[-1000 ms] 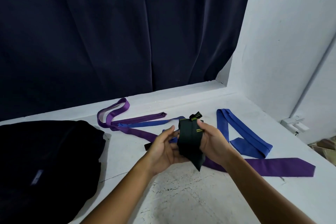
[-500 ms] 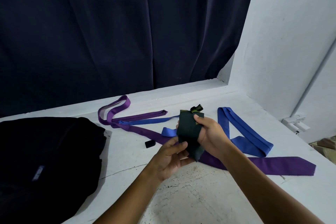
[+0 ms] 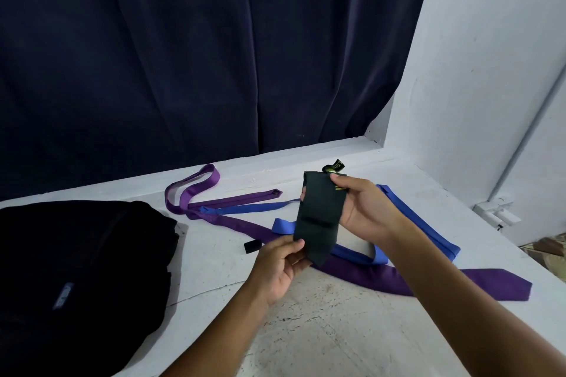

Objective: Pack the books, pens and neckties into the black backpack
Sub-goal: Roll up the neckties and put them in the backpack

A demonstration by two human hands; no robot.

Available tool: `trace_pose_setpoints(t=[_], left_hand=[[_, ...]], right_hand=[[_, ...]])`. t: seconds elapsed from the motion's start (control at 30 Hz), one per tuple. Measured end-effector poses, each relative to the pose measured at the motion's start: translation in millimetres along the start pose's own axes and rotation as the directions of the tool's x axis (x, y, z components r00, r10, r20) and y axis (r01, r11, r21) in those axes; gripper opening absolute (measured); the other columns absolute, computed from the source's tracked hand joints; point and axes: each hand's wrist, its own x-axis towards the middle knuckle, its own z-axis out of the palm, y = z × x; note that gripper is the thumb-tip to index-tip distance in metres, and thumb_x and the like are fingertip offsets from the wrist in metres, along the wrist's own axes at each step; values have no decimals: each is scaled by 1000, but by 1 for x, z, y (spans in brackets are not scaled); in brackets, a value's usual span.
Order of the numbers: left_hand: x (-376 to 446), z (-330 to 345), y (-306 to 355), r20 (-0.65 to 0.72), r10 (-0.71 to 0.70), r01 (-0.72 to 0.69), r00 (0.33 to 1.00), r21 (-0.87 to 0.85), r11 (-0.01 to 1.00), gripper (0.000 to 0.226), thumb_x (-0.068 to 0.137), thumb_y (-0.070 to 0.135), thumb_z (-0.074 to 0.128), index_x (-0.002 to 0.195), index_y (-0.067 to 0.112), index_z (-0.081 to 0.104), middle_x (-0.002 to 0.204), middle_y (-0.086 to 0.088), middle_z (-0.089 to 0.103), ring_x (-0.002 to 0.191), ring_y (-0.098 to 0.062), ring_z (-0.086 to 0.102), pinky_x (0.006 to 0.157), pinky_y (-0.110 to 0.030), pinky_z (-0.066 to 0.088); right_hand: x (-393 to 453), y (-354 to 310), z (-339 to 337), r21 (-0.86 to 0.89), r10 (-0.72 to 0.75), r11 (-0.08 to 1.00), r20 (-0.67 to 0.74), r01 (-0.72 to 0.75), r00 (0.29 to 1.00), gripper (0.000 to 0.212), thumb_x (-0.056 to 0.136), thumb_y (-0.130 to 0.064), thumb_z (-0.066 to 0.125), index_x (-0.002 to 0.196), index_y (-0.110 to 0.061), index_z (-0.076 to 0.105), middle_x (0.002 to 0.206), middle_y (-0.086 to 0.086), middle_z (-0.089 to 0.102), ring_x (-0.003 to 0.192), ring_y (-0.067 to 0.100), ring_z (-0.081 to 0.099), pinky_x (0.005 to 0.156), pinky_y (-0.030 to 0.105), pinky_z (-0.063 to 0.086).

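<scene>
A folded dark green necktie [image 3: 318,217] hangs above the white surface, its pointed tip down. My right hand [image 3: 363,208] grips its upper end, thumb over the front. My left hand [image 3: 280,265] pinches its lower edge near the tip. Under them a purple necktie [image 3: 398,280] and a blue necktie [image 3: 416,223] lie tangled on the surface. The black backpack [image 3: 79,272] lies at the left, apart from both hands. No books or pens are in view.
A small black tab [image 3: 252,247] lies on the white surface [image 3: 321,330] between backpack and ties. A dark curtain [image 3: 199,55] hangs behind, a white wall [image 3: 490,70] stands on the right, and a white socket [image 3: 496,212] sits at its base.
My left hand slid down from the tie's side to its lower tip. My right hand lifted the folded tie slightly higher, holding its top.
</scene>
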Motion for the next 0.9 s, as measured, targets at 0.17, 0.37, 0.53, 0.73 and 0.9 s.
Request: trace_pose_setpoints(t=[0.17, 0.37, 0.53, 0.73, 0.9], left_hand=[[-8, -4, 2, -26, 69, -66, 997, 109, 992, 13, 94, -5, 52, 96, -5, 64, 96, -18, 74, 88, -30, 73, 67, -34, 61], [-23, 2, -5, -59, 89, -77, 994, 181, 980, 12, 94, -5, 54, 96, -5, 66, 94, -16, 75, 86, -30, 74, 64, -32, 60], [-37, 7, -6, -27, 25, -22, 999, 106, 994, 13, 94, -4, 54, 103, -9, 62, 99, -21, 74, 87, -32, 73, 62, -31, 60], [-46, 14, 2, -6, -29, 28, 1000, -50, 998, 16, 92, -5, 54, 105, -9, 61, 95, -24, 73, 79, -30, 74, 60, -33, 61], [-50, 24, 21, 24, -51, 56, 998, -264, 963, 10, 91, -6, 53, 89, -10, 62, 80, -25, 71, 62, -26, 72, 54, -31, 60]], right_hand=[[-1, -8, 1, -9, -4, 1000, 19, 4, 1000, 38, 84, -10, 54, 115, 8, 64, 109, 26, 69, 95, 32, 71, 80, 39, 60], [11, -8, -5, -15, -166, 986, -10, 166, 986, 45, 87, -7, 54, 129, 10, 51, 112, 27, 67, 97, 31, 70, 78, 35, 59], [17, 5, -14, -88, -225, 971, -24, 222, 974, 37, 97, -12, 46, 127, 10, 52, 115, 30, 64, 100, 35, 68, 83, 40, 58], [22, 14, -23, -253, -267, 930, 32, 266, 963, 54, 92, -40, 50, 121, 4, 59, 118, 25, 66, 114, 40, 62, 97, 43, 53], [21, 21, -29, -364, -176, 905, 146, 219, 973, 96, 72, -72, 66, 130, 4, 55, 130, 27, 59, 125, 40, 54, 108, 48, 42]])
